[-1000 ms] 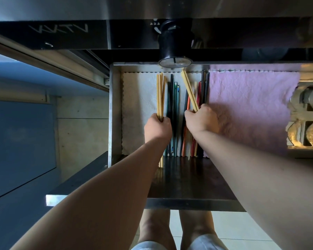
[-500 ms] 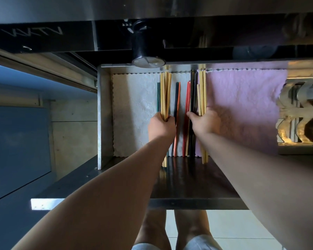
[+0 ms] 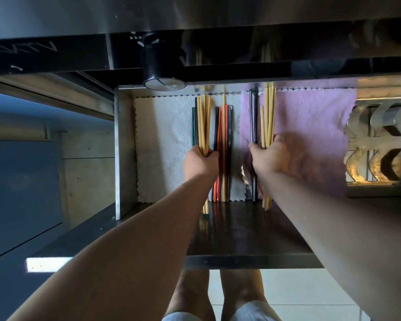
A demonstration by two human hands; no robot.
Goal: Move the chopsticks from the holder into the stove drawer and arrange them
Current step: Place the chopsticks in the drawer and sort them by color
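Since the earlier frame the right hand (image 3: 270, 156) has carried its bundle of pale chopsticks (image 3: 267, 121) sideways, off the coloured chopsticks (image 3: 222, 154) and onto the pink cloth (image 3: 310, 135). The drawer (image 3: 123, 147) stands open; nearest is its dark front ledge. Past that ledge, the left hand (image 3: 200, 162) is closed around another pale bundle (image 3: 204, 126) over the white cloth (image 3: 162, 144), left of the coloured chopsticks. The right hand's fingers are wrapped around its bundle. At the drawer's far edge sits a black stove knob (image 3: 160, 68).
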